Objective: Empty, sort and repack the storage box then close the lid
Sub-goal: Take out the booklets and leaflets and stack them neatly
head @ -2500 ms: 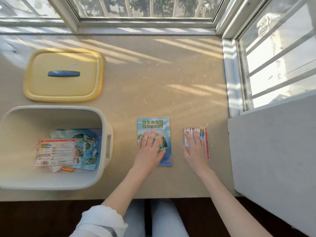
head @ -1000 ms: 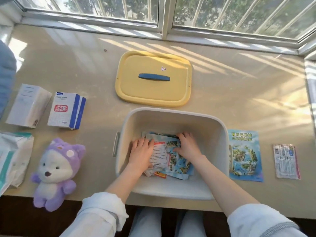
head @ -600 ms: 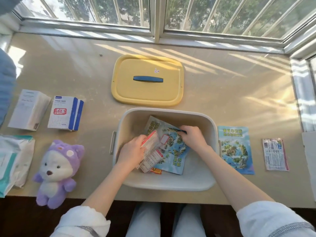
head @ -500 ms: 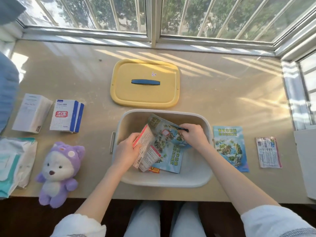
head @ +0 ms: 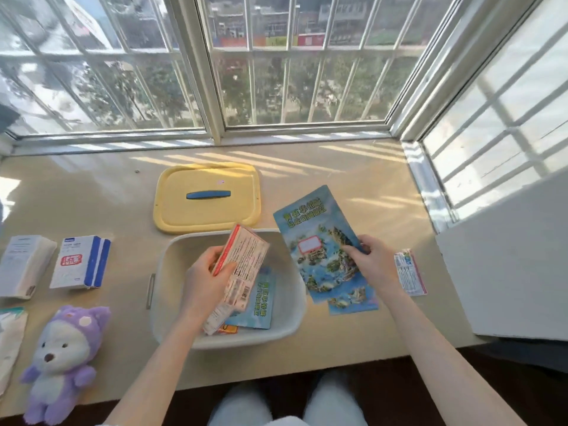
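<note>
The white storage box [head: 172,302] stands open at the near edge of the sill. Behind it lies its yellow lid [head: 209,213] with a blue handle. My left hand [head: 203,284] grips a stack of red-edged printed leaflets [head: 242,265] above the box. My right hand [head: 373,265] pinches a blue map brochure [head: 319,241] held up just right of the box, over another blue brochure [head: 353,302] lying on the sill. One more blue brochure [head: 258,302] and a small orange item [head: 229,329] lie in the box.
A small printed packet [head: 410,272] lies right of my right hand. On the left of the sill are a white box [head: 23,265], a blue-and-white box [head: 81,261], a purple plush toy [head: 63,364] and a white packet [head: 9,342]. Window frames bound the sill at back and right.
Both hands went from the sill into the box, then lifted out: the left with the leaflets, the right carrying the map brochure rightward past the rim.
</note>
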